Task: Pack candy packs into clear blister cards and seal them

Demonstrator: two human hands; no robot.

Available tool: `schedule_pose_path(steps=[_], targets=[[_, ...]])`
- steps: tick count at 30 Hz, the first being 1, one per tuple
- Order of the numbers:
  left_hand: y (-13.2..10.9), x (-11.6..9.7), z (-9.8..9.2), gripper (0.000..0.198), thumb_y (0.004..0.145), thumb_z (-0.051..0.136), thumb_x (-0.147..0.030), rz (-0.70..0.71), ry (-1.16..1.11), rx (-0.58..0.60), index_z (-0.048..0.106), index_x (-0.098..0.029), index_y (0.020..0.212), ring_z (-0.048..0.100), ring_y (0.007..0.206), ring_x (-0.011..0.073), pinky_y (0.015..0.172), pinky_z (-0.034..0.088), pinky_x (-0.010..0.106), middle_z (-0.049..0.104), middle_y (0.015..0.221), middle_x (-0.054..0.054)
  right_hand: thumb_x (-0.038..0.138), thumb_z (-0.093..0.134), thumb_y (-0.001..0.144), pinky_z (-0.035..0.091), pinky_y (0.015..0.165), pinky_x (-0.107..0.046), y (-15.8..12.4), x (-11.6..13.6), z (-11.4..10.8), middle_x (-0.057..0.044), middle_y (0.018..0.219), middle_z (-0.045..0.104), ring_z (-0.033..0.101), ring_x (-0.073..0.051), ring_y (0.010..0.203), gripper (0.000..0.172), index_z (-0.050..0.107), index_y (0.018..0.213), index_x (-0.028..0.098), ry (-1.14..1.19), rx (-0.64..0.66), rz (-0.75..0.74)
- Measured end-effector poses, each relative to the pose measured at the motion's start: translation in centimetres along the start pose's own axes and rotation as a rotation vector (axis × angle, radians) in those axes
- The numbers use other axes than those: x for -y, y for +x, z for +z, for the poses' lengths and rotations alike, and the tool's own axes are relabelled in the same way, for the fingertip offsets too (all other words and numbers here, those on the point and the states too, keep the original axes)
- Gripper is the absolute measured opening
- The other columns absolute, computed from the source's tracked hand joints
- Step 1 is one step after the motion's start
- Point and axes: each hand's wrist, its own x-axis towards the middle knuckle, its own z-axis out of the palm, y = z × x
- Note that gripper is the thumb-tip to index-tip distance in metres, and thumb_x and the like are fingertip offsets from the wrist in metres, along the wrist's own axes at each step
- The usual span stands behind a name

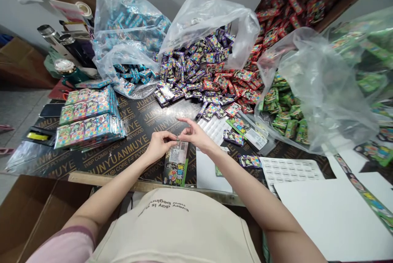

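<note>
A flat black-and-green printed packet (pixel 175 169) with a pale barcode label lies near the table's front edge. At its far edge my left hand (pixel 161 145) is closed in a pinch. My right hand (pixel 197 135) pinches the same edge, thumb and index finger together, its other fingers raised. The fingertips almost meet, and they hide the part between them. Just right of the packet lies a white sheet (pixel 208 166). Beyond my hands spreads a heap of purple candy packs (pixel 190 64), mixed with red candy packs (pixel 242 85) on its right side.
Stacked finished-looking multi-packs (pixel 87 117) stand at left, near a phone (pixel 52 110) and flasks (pixel 75 48). Plastic bags hold blue packs (pixel 135 72) and green packs (pixel 287 111). A sticker sheet (pixel 291 169) and large white sheets (pixel 334 214) lie right. An open carton (pixel 39 218) sits below.
</note>
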Motion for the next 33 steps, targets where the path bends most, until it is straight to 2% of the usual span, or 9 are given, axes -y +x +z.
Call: schedule_pose_path(steps=[8,13,17,20,22,24,26,29,33], targets=[[-0.4,-0.3,0.1,0.012,0.066,0.064,-0.009,0.020,-0.012,-0.029,0.071,-0.014,0.073,0.069,0.077,0.0194,0.073,0.054,0.030,0.074,0.080,0.007,0.019,0.071,0.060,0.037,0.057,-0.022,0.3,-0.3,0.2,0.010,0.056,0.056,0.052,-0.009,0.054,0.077,0.041,0.131,0.016,-0.002,0.001,0.009],[-0.7,-0.8,0.8,0.006,0.065,0.074,-0.019,0.021,0.089,-0.132,0.069,-0.015,0.068,0.068,0.069,0.0191,0.069,0.052,0.030,0.073,0.072,0.005,0.020,0.070,0.059,0.038,0.059,-0.023,0.3,-0.5,0.3,0.009,0.055,0.057,0.052,-0.010,0.054,0.077,0.041,0.130,0.015,0.004,-0.008,0.001],[-0.7,-1.0,1.2,0.009,0.065,0.075,-0.017,0.044,0.125,-0.158,0.066,-0.017,0.064,0.067,0.068,0.0171,0.069,0.051,0.029,0.072,0.072,0.003,0.018,0.072,0.054,0.041,0.061,-0.024,0.4,-1.5,0.7,0.010,0.057,0.054,0.053,-0.010,0.057,0.085,0.038,0.132,0.021,0.065,-0.104,-0.023],[-0.2,-1.2,0.8,0.009,0.066,0.074,-0.020,0.004,0.146,-0.051,0.069,-0.016,0.072,0.065,0.069,0.0164,0.068,0.049,0.027,0.072,0.074,0.003,0.015,0.073,0.050,0.041,0.058,-0.022,0.5,-2.3,0.9,0.009,0.064,0.053,0.052,-0.010,0.059,0.093,0.034,0.134,0.026,0.154,-0.240,0.065],[0.4,-1.2,0.0,0.014,0.067,0.073,-0.022,-0.038,0.142,0.083,0.071,-0.017,0.079,0.065,0.071,0.0171,0.069,0.049,0.027,0.073,0.077,0.003,0.020,0.072,0.053,0.042,0.055,-0.022,0.5,-2.5,0.6,0.007,0.070,0.055,0.052,-0.010,0.058,0.088,0.035,0.132,0.027,0.231,-0.270,0.170],[1.2,-0.8,-1.4,0.016,0.067,0.071,-0.024,-0.093,0.091,0.131,0.073,-0.016,0.080,0.065,0.072,0.0181,0.069,0.049,0.027,0.074,0.078,0.004,0.033,0.070,0.062,0.045,0.057,-0.023,0.3,-2.7,-0.1,0.004,0.079,0.057,0.055,-0.011,0.062,0.076,0.035,0.130,0.030,0.275,-0.301,0.186],[1.8,-0.2,-3.1,0.019,0.066,0.071,-0.029,-0.157,-0.062,0.010,0.072,-0.014,0.078,0.065,0.069,0.0178,0.066,0.050,0.027,0.073,0.076,0.005,0.048,0.064,0.070,0.048,0.063,-0.024,-0.1,-2.9,-0.9,0.001,0.091,0.059,0.060,-0.013,0.074,0.067,0.036,0.129,0.033,0.229,-0.405,0.091],[2.1,0.6,-5.3,0.035,0.067,0.071,-0.039,-0.210,-0.393,-0.310,0.067,-0.013,0.089,0.062,0.063,0.0142,0.060,0.050,0.025,0.069,0.075,0.004,0.064,0.054,0.075,0.050,0.068,-0.025,-0.9,-3.6,-1.5,-0.002,0.102,0.059,0.062,-0.016,0.090,0.065,0.036,0.129,0.033,0.161,-0.540,-0.016],[0.7,0.9,-4.7,0.064,0.068,0.073,-0.040,-0.168,-0.557,-0.509,0.048,-0.022,0.124,0.061,0.063,0.0101,0.056,0.049,0.020,0.063,0.077,-0.001,0.069,0.052,0.074,0.053,0.067,-0.031,-1.5,-4.2,-0.2,-0.003,0.089,0.064,0.065,-0.019,0.080,0.071,0.034,0.130,0.030,0.334,-0.457,-0.057]])
